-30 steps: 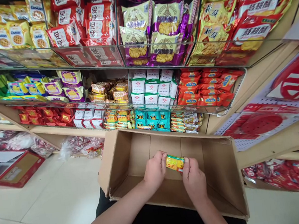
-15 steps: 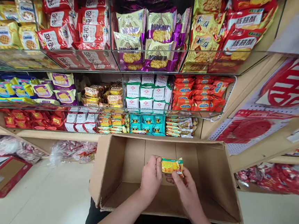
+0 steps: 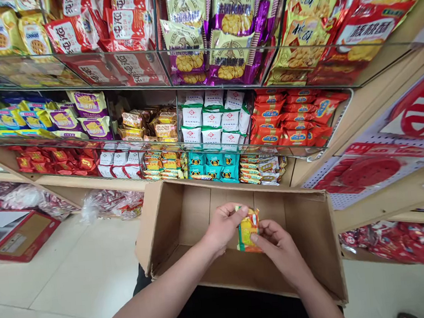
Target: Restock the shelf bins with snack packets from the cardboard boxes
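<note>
Both my hands hold one small yellow and green snack packet (image 3: 247,231) above an open cardboard box (image 3: 187,215). My left hand (image 3: 221,228) pinches its upper left edge, thumb on the front. From the right, my right hand (image 3: 282,248) grips the side, its thumb across the front and the fingers partly hidden behind. The packet stands upright, with a green band along its lower left. Brown inner walls and bottom show in the box, which sits at my lap.
Shelf bins ahead hold several kinds of wrapped biscuits, among them teal packets (image 3: 212,166), white packets (image 3: 214,121) and orange-red packets (image 3: 293,117). A red carton (image 3: 36,233) lies on the tiled floor (image 3: 77,274) at left. Bagged goods (image 3: 397,244) sit low at right.
The packet has been turned from lying sideways to upright between my hands. My left hand has shifted to its top. The view has tilted, so the shelves appear higher.
</note>
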`<control>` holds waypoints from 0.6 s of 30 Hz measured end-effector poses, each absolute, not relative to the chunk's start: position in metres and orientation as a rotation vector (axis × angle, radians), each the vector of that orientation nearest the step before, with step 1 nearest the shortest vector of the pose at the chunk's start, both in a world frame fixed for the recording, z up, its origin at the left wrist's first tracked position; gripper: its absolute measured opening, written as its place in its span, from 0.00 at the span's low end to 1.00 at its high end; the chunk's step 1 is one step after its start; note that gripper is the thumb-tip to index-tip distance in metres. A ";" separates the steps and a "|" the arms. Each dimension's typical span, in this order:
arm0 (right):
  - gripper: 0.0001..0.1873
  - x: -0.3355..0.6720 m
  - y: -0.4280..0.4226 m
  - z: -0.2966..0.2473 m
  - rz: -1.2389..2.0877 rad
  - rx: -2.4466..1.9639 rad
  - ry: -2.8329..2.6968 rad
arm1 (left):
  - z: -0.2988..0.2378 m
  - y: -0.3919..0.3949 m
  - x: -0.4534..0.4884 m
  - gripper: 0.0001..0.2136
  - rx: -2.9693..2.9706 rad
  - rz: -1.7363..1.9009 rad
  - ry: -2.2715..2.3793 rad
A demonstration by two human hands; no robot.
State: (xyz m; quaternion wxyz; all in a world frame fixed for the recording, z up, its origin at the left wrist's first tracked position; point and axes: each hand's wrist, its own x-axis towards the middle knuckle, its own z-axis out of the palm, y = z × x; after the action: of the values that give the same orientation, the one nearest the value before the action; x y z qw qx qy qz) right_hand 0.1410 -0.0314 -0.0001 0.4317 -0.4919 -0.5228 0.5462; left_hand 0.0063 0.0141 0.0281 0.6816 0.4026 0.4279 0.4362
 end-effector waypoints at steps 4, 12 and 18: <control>0.18 0.135 -0.036 -0.008 1.412 -1.200 -1.285 | 0.017 0.008 0.012 0.14 0.626 1.086 0.975; 0.22 0.203 0.019 0.025 0.142 -1.616 -1.685 | 0.045 0.061 -0.048 0.10 1.885 1.257 1.388; 0.17 0.249 0.112 0.024 0.041 -1.720 -2.223 | 0.050 0.120 -0.085 0.13 2.381 0.613 1.976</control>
State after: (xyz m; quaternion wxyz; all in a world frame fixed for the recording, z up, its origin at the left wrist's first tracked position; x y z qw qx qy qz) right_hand 0.2493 0.1124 0.0243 0.1645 -0.6036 -0.7800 0.0145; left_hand -0.0847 0.1200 0.0499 -0.0065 0.7548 0.6265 0.1944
